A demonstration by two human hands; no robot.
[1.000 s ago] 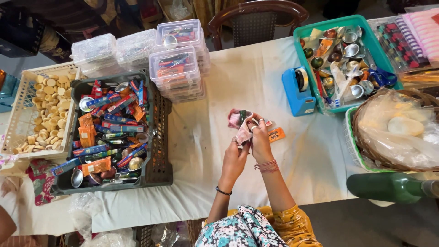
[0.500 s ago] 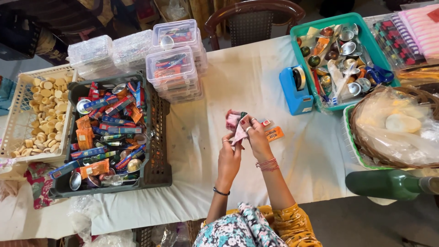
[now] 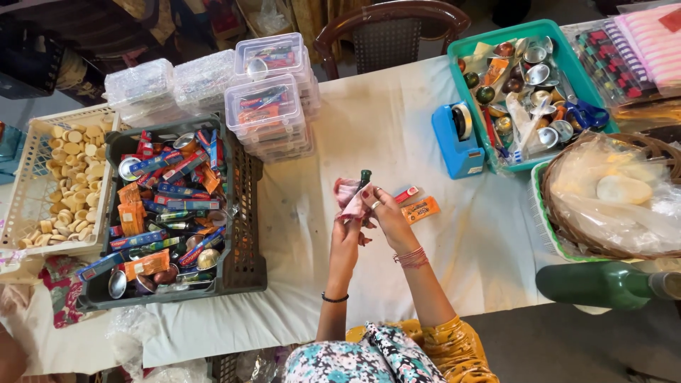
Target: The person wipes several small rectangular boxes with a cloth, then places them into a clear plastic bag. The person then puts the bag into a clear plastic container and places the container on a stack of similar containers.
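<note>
Over the middle of the white-covered table [image 3: 397, 120], my left hand [image 3: 345, 230] and my right hand [image 3: 383, 213] meet around a small pink pouch [image 3: 347, 195]. A dark green stick-shaped item [image 3: 364, 176] pokes up out of the pouch between my fingers. The right hand wears a ring and red bangles, the left a dark band. Just right of my hands, a small red packet [image 3: 406, 194] and an orange packet [image 3: 420, 209] lie flat on the cloth.
A dark crate [image 3: 245, 262] of mixed packets and tins stands left, a white basket [image 3: 28, 177] of tan pieces beyond it. Stacked clear boxes [image 3: 269, 113], a blue tape dispenser [image 3: 457, 142], a teal tray [image 3: 578, 67], a wicker basket [image 3: 567, 227] and a green bottle [image 3: 596, 284] surround.
My hands and the pink pouch stay in the same spot; the fingers have shifted slightly on the pouch. The view has drifted a little.
</note>
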